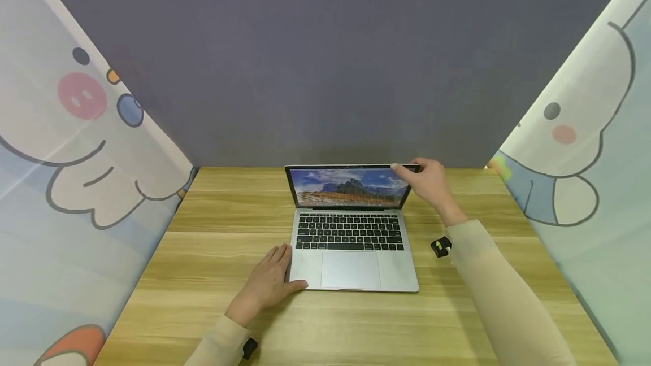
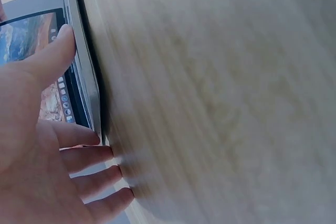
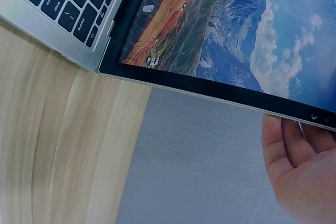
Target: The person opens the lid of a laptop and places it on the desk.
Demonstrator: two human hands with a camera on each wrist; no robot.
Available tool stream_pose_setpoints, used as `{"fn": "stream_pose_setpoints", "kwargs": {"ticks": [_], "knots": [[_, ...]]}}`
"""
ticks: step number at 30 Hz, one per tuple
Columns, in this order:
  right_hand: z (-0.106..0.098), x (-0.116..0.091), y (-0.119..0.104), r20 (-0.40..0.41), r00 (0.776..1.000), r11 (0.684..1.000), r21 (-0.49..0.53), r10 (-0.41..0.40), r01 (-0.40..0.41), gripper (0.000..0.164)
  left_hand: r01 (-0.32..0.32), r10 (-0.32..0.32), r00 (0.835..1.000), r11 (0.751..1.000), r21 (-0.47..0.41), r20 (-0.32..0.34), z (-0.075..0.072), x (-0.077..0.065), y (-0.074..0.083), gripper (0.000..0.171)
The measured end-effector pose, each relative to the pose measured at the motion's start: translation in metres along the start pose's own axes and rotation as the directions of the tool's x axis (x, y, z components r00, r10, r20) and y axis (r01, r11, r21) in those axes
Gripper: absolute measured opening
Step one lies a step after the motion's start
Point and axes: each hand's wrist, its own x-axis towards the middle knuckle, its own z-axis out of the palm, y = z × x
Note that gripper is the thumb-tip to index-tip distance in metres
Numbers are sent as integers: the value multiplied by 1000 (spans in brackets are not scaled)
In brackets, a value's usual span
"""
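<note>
An open silver laptop point(image 1: 310, 264) stands on the wooden table, its lit screen point(image 1: 351, 188) showing mountains under a cloudy sky. My right hand point(image 1: 431, 182) pinches the lid's upper right corner, thumb at the front and fingers point(image 3: 274, 142) behind it. At the laptop's front left corner rests my left hand point(image 1: 267, 284). Its fingers lie fairly straight along the left side, and the thumb point(image 2: 60, 48) touches the front edge. In the left wrist view, the fingertips reach down to the tabletop beside the base.
The wooden table point(image 1: 213, 287) extends around the laptop. Behind it rises a dark grey partition point(image 1: 335, 61). Cartoon-printed sheets point(image 1: 46, 129) flank both sides. A small black device point(image 1: 440, 246) sits at the right wrist.
</note>
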Motion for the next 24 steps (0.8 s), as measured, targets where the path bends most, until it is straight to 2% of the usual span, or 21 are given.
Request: {"fn": "stream_pose_setpoints", "kwargs": {"ticks": [8, 14, 24], "knots": [[-1, 1, -1, -3, 1000, 1000, -11, 10, -10, 55, -5, 5, 1000, 1000, 18, -13, -1, 0, 2, 101], [-1, 3, -1, -31, 999, 999, -12, 30, -30, 60, 22, -22, 1000, 1000, 18, 1, 1, 1, 2, 102], [0, 3, 9, -173, 980, 992, 104, 95, -77, 55, 31, -32, 999, 999, 21, 19, 0, 1, 3, 104]]}}
